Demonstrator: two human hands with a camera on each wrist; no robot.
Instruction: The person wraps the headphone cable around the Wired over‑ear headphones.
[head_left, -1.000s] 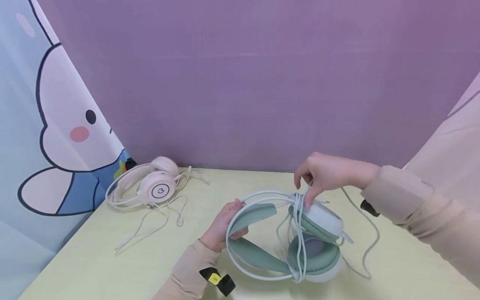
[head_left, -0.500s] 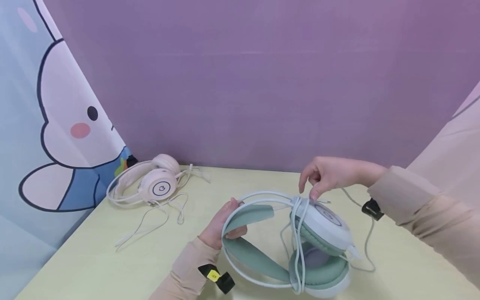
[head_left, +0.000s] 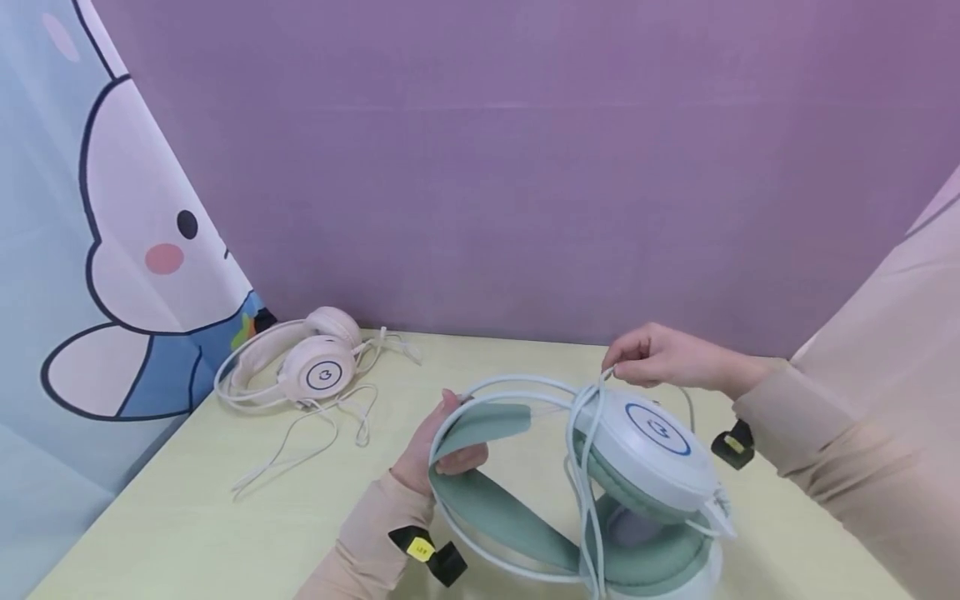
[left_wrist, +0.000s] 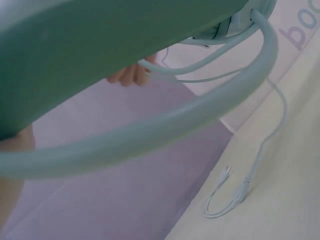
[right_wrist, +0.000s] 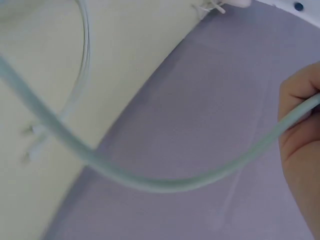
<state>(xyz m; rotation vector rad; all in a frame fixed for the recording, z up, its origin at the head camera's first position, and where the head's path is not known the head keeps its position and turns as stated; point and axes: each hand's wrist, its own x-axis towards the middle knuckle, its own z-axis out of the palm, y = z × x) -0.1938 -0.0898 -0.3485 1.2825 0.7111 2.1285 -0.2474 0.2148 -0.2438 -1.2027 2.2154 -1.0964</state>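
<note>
Green-and-white headphones [head_left: 660, 437] are held tilted above the table. My left hand [head_left: 431, 446] grips their headband at the curved end, fingers around the green inner pad [head_left: 498, 517]. A pale cable [right_wrist: 165, 185] is looped several times around the headphones near the ear cups. Above the upper ear cup, my right hand [head_left: 660, 357] pinches a strand of this cable between thumb and fingers. In the left wrist view, the green pad [left_wrist: 100, 55] fills the upper left, with the right hand [left_wrist: 129, 75] partly hidden behind it. The lower ear cup is partly hidden by the upper one.
Pale pink headphones [head_left: 321, 368] lie at the back left of the yellow table [head_left: 187, 508], their white cord [head_left: 285, 467] spread in front. A purple backdrop [head_left: 525, 167] stands behind. Two cable plugs [right_wrist: 31, 142] show in the right wrist view.
The right hand has moved slightly right and up from the ear cup, drawing a cable strand with it. The headphones have turned, so the upper ear cup's outer face shows more.
</note>
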